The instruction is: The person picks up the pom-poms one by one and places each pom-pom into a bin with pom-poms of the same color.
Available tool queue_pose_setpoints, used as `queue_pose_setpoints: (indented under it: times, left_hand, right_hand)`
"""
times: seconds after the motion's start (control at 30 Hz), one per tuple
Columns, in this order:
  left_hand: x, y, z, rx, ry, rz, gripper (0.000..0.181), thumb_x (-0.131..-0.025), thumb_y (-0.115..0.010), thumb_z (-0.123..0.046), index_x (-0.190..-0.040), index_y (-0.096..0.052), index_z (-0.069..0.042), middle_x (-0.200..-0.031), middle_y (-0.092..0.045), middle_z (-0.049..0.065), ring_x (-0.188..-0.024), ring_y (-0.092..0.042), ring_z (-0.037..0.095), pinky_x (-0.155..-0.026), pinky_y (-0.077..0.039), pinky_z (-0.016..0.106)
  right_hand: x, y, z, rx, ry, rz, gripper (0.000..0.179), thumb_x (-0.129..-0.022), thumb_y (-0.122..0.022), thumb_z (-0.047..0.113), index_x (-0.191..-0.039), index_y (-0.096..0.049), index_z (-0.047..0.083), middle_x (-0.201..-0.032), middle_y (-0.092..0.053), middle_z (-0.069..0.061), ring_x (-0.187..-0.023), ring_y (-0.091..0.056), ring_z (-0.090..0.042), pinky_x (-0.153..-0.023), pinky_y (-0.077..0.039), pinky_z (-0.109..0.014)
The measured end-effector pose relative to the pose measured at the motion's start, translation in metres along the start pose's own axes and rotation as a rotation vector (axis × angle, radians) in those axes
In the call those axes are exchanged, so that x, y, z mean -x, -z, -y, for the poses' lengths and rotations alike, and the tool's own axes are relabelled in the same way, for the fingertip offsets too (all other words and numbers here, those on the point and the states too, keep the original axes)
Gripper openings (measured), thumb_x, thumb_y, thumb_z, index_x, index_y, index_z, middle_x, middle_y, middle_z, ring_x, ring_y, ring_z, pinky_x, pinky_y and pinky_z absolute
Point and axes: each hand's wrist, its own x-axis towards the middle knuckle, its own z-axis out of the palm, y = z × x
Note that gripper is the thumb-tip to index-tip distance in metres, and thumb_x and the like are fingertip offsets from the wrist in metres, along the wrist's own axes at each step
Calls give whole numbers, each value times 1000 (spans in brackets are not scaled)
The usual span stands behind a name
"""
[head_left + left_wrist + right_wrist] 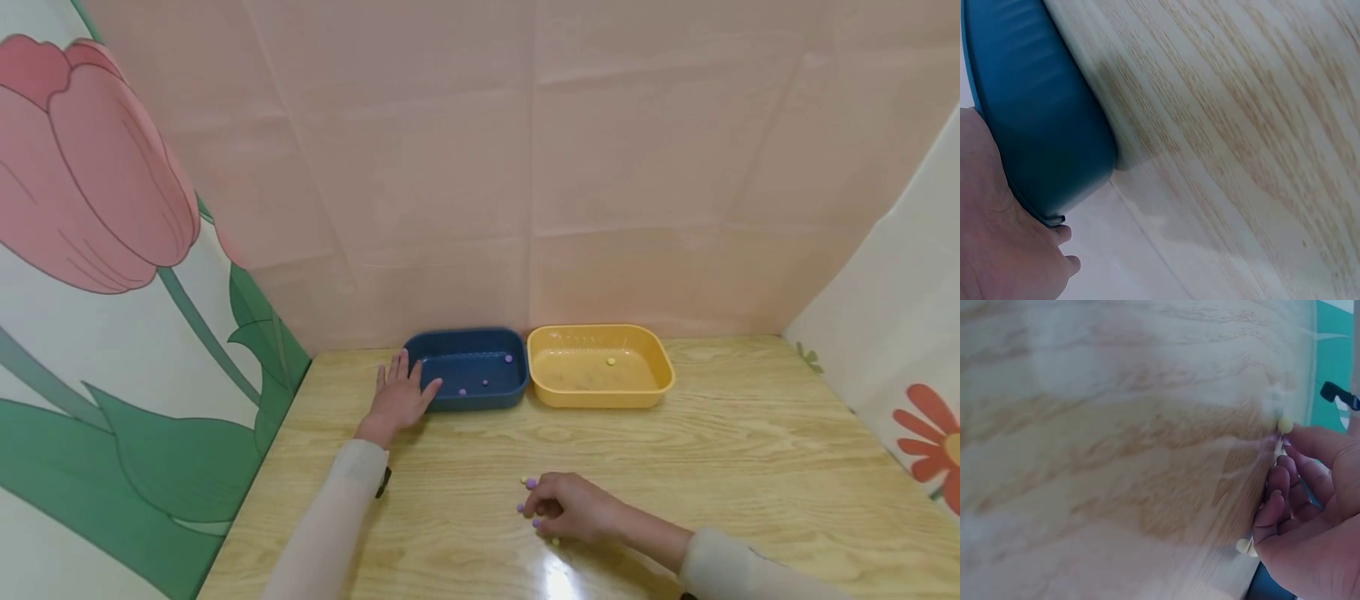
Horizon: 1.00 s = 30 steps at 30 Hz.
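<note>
In the head view my left hand point(400, 402) lies with spread fingers over the left rim of a dark blue tray point(468, 402). The left wrist view shows that hand point(1004, 240) against the tray's blue wall point(1054, 119). My right hand point(573, 506) is low over the table, fingers bent, among small balls. A purple ball point(536, 523) is by its thumb, another purple ball point(531, 483) by its knuckles. The right wrist view shows a yellow ball point(1285, 425) at the thumb tip of my right hand point(1310, 500); thumb and fingertips stand apart, with no ball visible between them.
A yellow tray point(600, 400) stands close to the blue one's right side, with a yellow ball point(611, 362) inside. Several purple balls, one at the right point(508, 358), lie in the blue tray. A pink backdrop point(525, 183) rises behind the wooden table point(442, 500).
</note>
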Motion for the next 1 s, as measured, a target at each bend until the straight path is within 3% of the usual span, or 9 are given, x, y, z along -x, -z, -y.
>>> queue_pose_setpoints:
  times: [0.2,0.37,0.5,0.63,0.67,0.77,0.87,1.0]
  left_hand:
    - [-1,-1,0,-6,2,1,78,-106,-26,-61,-160,-27,-5,-168,-3,22,-156,4,36,-123,1,57]
    - [-1,-2,1,1,0,0,77,-107,-26,-60,-160,-28,-4,-168,-3,22,-156,4,37,-123,0,58]
    - [-1,-3,2,0,-3,-2,78,-106,-25,-61,-160,-28,-4,-168,-3,22,-156,4,37,-123,0,58]
    - [-3,-4,3,4,-3,2,78,-106,-24,-61,-160,-27,-5,-168,-2,22,-156,4,36,-123,1,58]
    - [-3,-4,3,5,-4,0,78,-106,-25,-61,-160,-27,-5,-168,-2,22,-156,4,36,-123,1,58]
    - [-3,-3,2,5,-3,3,78,-106,-25,-61,-160,-26,-5,-168,-1,22,-156,4,36,-123,2,58]
    - [-2,-1,1,2,2,11,78,-106,-25,-61,-161,-26,-5,-169,0,21,-156,4,36,-123,2,58]
    - [-1,1,0,-6,13,25,78,-106,-23,-62,-161,-25,-6,-169,0,21,-156,5,35,-123,2,57]
  right_hand:
    - [-2,-3,0,13,-7,-12,12,-86,-79,6,-94,-76,14,-89,-65,10,-84,-60,-1,-71,-52,-19]
    - [-2,-5,1,51,-15,-31,11,-86,-78,6,-89,-77,16,-84,-66,9,-78,-57,3,-71,-51,-19]
    - [-3,-3,1,53,-7,-39,10,-85,-77,6,-88,-76,16,-85,-68,7,-81,-62,0,-72,-52,-20]
    - [-1,0,1,6,-42,-49,11,-86,-77,9,-88,-77,19,-87,-70,12,-104,-69,-13,-79,-55,-22]
    - [-1,1,1,-5,-52,-54,11,-86,-76,9,-88,-76,20,-85,-69,13,-104,-70,-14,-78,-55,-22]
    - [0,6,2,-27,-69,-77,12,-87,-76,9,-86,-75,21,-81,-66,16,-90,-68,-8,-71,-53,-21]
    - [0,11,3,-27,-60,-100,10,-87,-76,8,-86,-75,18,-78,-62,16,-70,-54,0,-61,-49,-20]
    - [-2,17,3,-31,-46,-116,7,-87,-77,8,-89,-76,15,-80,-65,15,-69,-51,4,-60,-47,-19]
